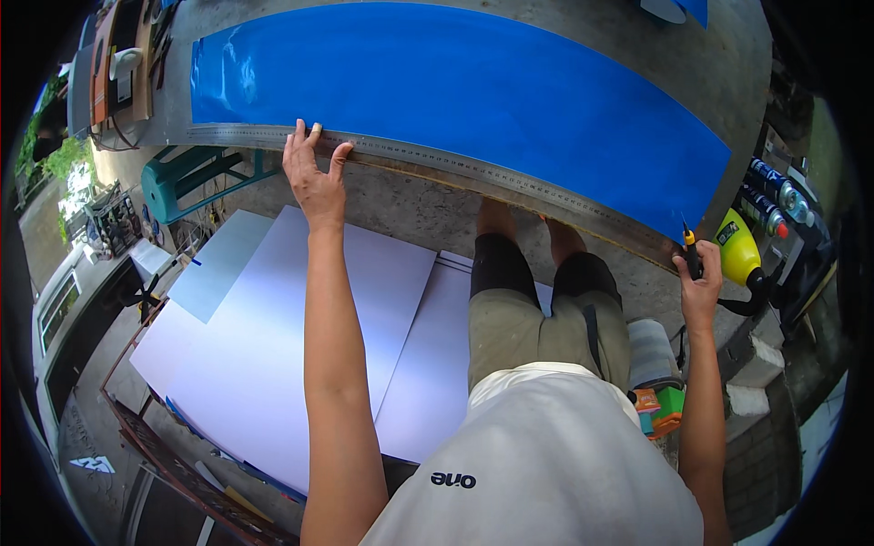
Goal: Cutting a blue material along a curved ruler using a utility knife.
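A long blue sheet (pixel 455 100) lies on the grey tabletop (pixel 733 86), glossy and slightly wrinkled at its left end. Along its near edge runs a long steel ruler (pixel 510 179). My left hand (pixel 315 177) rests on the ruler left of centre, fingers spread and the thumb out to the side. At the sheet's near right corner my right hand (pixel 700 284) grips a utility knife (pixel 692 257) with a yellow and black handle. The knife's thin tip points away from me, over or against the blue corner; whether it touches cannot be made out.
Just right of my right hand stands a yellow-green bottle (pixel 739 250), with spray cans (pixel 774 196) beyond it. A green stool (pixel 164 187) is under the table's left side. Large white boards (pixel 255 364) lie behind my legs at left; a bucket (pixel 651 350) stands at right.
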`<action>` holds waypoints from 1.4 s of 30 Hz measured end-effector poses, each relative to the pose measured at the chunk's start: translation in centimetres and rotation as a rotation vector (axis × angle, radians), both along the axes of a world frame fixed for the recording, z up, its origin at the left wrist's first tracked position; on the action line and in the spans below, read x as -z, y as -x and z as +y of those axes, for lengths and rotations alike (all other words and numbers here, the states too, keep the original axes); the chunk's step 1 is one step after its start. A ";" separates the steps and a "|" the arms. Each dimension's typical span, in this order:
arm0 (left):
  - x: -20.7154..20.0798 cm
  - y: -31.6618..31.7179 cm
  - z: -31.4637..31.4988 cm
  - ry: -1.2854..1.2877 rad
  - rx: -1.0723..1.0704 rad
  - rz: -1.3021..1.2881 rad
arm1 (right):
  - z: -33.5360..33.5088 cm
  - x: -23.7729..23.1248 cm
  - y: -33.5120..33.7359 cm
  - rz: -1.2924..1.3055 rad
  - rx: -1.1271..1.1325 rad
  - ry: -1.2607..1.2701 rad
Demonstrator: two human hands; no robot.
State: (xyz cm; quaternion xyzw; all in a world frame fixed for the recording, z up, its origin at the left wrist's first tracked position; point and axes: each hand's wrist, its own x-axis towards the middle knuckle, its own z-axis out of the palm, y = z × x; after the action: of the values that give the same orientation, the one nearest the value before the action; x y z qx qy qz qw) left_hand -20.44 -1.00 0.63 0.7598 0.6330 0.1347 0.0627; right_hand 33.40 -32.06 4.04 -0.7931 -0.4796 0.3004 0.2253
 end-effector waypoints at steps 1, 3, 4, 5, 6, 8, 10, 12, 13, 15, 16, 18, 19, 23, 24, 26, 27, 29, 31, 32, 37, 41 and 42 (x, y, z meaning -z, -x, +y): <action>0.0 0.0 0.0 0.005 0.003 -0.008 | -0.1 0.0 -0.1 -0.008 0.003 0.005; 0.5 -0.3 -0.1 -0.004 0.022 0.002 | -0.2 -0.4 -0.2 0.028 0.054 0.013; 0.5 0.1 0.1 -0.029 0.047 -0.001 | 0.3 -0.4 0.3 0.018 0.067 -0.039; 0.2 0.0 0.1 -0.021 0.048 -0.022 | 0.4 -0.3 0.6 0.013 0.064 -0.048; 0.0 0.7 0.2 -0.044 0.055 0.030 | 0.9 -0.5 0.9 0.023 0.071 -0.042; -0.9 -0.9 -0.7 -0.079 -0.031 0.039 | 0.8 -0.1 0.9 0.025 0.070 -0.044; -1.6 -3.5 -2.8 -0.005 -0.134 0.097 | 0.7 -0.2 0.9 0.034 0.087 -0.025; -1.8 -6.2 -4.7 0.032 -0.144 0.085 | 0.5 0.0 0.9 0.047 0.109 -0.015; -1.8 -7.9 -5.8 0.067 -0.128 0.079 | 0.4 -0.1 0.8 0.053 0.124 -0.006; -1.6 -9.6 -6.6 0.099 -0.107 0.072 | 0.5 -0.2 0.7 0.049 0.124 -0.011; -1.2 -10.1 -6.8 0.122 -0.136 0.045 | 0.4 -0.3 0.6 0.055 0.119 -0.017; -1.2 -10.5 -6.8 0.142 -0.166 0.024 | 0.5 -0.4 0.6 0.060 0.124 -0.010; -1.3 -10.5 -6.7 0.147 -0.173 0.020 | 0.6 -0.4 0.7 0.067 0.126 -0.004; -1.9 -8.9 -6.1 0.133 -0.180 0.031 | 1.3 -0.3 1.1 0.083 0.103 -0.024; -2.0 -9.3 -6.0 0.139 -0.198 0.022 | 1.0 -0.4 0.8 0.075 0.098 -0.040; -1.5 -8.9 -5.7 0.134 -0.224 0.009 | 0.7 -0.5 0.3 0.038 0.045 -0.028; -1.4 -8.5 -5.4 0.125 -0.224 0.018 | 0.5 -0.6 0.1 0.084 0.074 -0.020; -1.3 -8.6 -5.1 0.156 -0.248 0.040 | 0.3 -1.3 -0.2 0.095 0.096 -0.032; -1.2 -8.2 -4.7 0.178 -0.286 0.034 | 0.6 -1.5 -0.4 0.051 0.075 -0.054; -1.2 -8.1 -4.7 0.164 -0.315 0.034 | 1.7 -2.0 0.2 0.034 0.023 -0.060; -1.6 -8.4 -4.7 0.267 -0.383 0.023 | 13.3 -6.7 7.8 0.087 -0.250 0.018; -1.6 -9.1 -4.7 0.310 -0.426 0.024 | 21.6 -7.1 16.0 0.157 -0.495 0.007; -1.7 -9.0 -4.7 0.336 -0.438 0.008 | 23.1 -6.7 18.1 0.180 -0.548 0.033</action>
State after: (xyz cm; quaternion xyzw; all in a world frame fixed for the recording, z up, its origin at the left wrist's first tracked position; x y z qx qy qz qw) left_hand -11.46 -5.67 2.37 0.5841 0.7960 0.0352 0.1547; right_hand 15.32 -8.97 10.73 -0.6075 -0.6492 0.4271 0.1646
